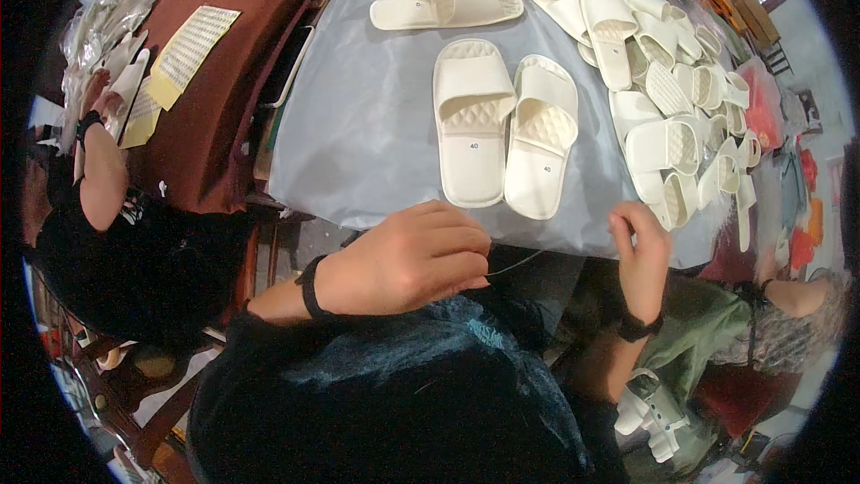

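1. A thin thread [520, 262] is pinched in the curled left hand [408, 255].
2. Its other end is gripped by the closed right hand [640, 246].
3. A pair of slippers [504, 130] is laid just beyond, on the grey sheet [358, 125].

Only 1 view is given, from a wide fisheye camera worn on the person's head; it looks steeply down and forward over the person's own chest and lap; the left hand [408, 255] and right hand [640, 246] sit close beneath the lens, low in the picture; the tabletop [367, 125] under its grey sheet stretches away toward the upper edge; straight edges bow near the dark round rim; people seated to either side show only at the margins.
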Tool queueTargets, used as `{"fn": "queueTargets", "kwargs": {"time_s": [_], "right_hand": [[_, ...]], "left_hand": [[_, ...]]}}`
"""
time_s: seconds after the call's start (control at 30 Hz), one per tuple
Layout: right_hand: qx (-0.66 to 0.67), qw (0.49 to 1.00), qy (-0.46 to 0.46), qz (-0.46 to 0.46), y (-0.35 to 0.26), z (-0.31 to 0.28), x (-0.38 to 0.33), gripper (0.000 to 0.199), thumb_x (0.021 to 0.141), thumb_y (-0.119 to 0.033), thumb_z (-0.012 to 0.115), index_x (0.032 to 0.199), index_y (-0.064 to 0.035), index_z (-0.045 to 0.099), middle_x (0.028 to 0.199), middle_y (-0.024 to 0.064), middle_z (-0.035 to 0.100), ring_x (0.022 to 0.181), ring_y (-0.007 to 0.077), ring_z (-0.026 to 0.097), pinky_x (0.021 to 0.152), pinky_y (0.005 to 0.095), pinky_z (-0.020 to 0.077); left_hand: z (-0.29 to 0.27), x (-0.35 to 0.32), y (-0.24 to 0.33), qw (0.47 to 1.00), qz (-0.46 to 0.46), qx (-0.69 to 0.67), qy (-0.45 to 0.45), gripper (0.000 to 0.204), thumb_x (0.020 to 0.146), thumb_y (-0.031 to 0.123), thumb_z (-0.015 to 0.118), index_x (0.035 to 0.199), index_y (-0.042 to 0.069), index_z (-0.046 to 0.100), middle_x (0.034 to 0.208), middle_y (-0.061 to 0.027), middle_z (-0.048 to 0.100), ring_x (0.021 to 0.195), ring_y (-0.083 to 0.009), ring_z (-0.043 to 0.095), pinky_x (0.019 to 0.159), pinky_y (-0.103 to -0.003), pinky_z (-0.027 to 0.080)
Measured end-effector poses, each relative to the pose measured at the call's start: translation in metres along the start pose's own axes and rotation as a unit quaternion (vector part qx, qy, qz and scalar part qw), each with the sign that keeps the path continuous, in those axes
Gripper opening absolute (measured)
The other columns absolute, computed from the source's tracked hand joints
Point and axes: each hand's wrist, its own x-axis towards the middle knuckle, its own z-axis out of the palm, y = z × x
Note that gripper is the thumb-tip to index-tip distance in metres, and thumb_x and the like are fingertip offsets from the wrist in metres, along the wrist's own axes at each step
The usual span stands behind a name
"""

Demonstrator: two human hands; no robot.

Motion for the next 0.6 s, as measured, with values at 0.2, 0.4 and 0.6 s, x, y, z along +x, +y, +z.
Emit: {"fn": "queueTargets", "kwargs": {"time_s": [0.2, 0.4, 0.6], "right_hand": [[-0.079, 0.992, 0.026, -0.094, 0.008, 0.025, 0.031, 0.009, 0.084, -0.002, 0.066, 0.088, -0.0004, 0.059, 0.079, 0.0168, 0.059, 0.074, 0.0363, 0.058, 0.064, 0.0411, 0.0467], [-0.12, 0.981, -0.014, -0.153, 0.006, 0.053, 0.051, 0.01, 0.079, -0.003, 0.065, 0.089, -0.0048, 0.061, 0.08, 0.0145, 0.06, 0.078, 0.0353, 0.06, 0.065, 0.044, 0.0477], [-0.026, 0.984, -0.06, -0.166, -0.012, 0.07, 0.051, 0.02, 0.081, -0.001, 0.064, 0.1, -0.0051, 0.063, 0.084, 0.0147, 0.062, 0.08, 0.0358, 0.06, 0.067, 0.044, 0.0483]], "left_hand": [[0.005, -0.001, 0.011, 0.998, 0.016, 0.052, -0.012, 0.02, 0.082, 0.014, 0.073, 0.092, 0.001, 0.063, 0.101, -0.0132, 0.064, 0.098, -0.028, 0.064, 0.088, -0.044, 0.05], [0.011, 0.001, -0.002, 0.996, 0.008, 0.084, -0.036, 0.02, 0.082, 0.013, 0.067, 0.096, 0.0, 0.062, 0.104, -0.0128, 0.063, 0.104, -0.0284, 0.061, 0.093, -0.043, 0.048], [0.035, 0.016, -0.04, 0.999, -0.002, 0.023, -0.044, 0.021, 0.08, 0.013, 0.06, 0.097, 0.0, 0.062, 0.105, -0.0135, 0.063, 0.11, -0.0302, 0.058, 0.094, -0.04, 0.047]]}}
